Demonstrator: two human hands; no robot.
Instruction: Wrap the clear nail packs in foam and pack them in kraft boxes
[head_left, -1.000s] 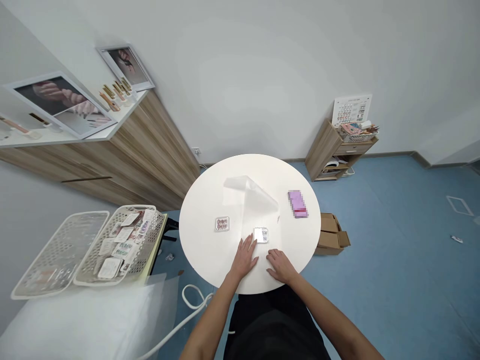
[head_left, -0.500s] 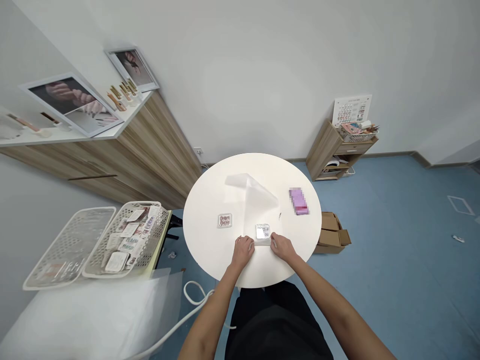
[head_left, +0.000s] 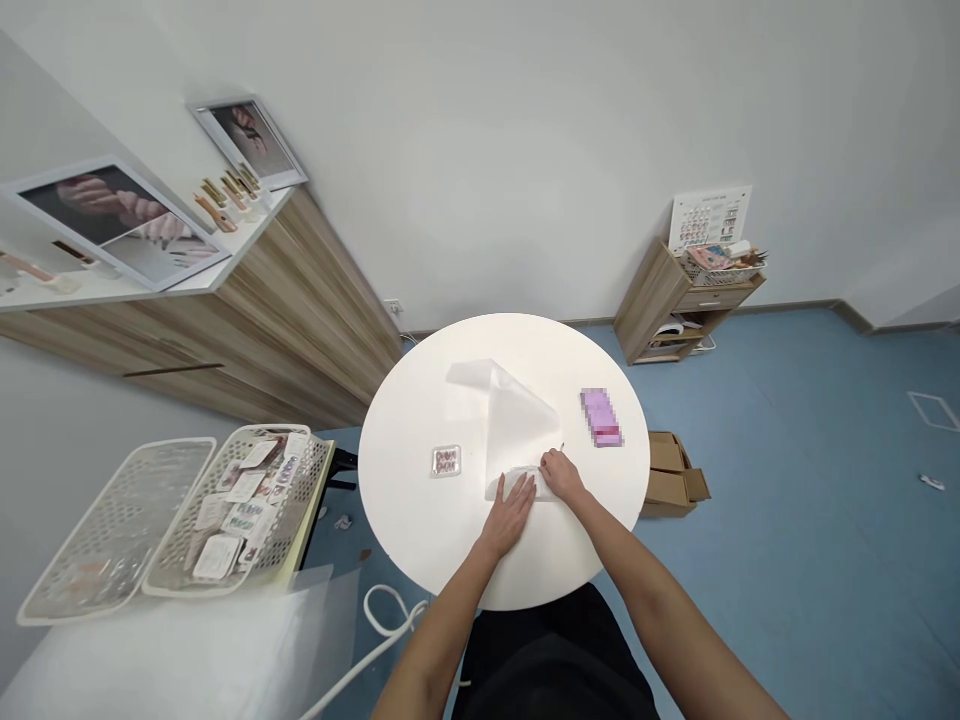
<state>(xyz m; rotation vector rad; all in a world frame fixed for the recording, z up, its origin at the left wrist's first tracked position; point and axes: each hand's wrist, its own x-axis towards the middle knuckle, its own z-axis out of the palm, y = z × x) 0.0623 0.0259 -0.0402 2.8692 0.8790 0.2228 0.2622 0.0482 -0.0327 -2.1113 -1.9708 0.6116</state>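
Observation:
A thin white paper sheet (head_left: 516,428) lies on the round white table, its near edge folded back over a small clear case that is now mostly hidden. My left hand (head_left: 511,512) is open and lies flat on the folded part, fingers stretched forward. With fingers bent together, my right hand (head_left: 561,474) grips the sheet at the right end of the fold. To the left of the sheet rests another small clear case (head_left: 447,461) holding several dark pinkish pieces that look like false nails.
A purple, pixelated item (head_left: 601,417) lies on the table's (head_left: 420,400) right side. White baskets (head_left: 238,510) of packets stand at left, near a wooden cabinet (head_left: 315,300). Cardboard boxes (head_left: 667,480) and a small shelf unit (head_left: 682,300) are at right.
The sheet's near edge has been folded forward over the small case, covering it. My left hand has moved right and flattened onto the fold; my right hand has shifted slightly forward.

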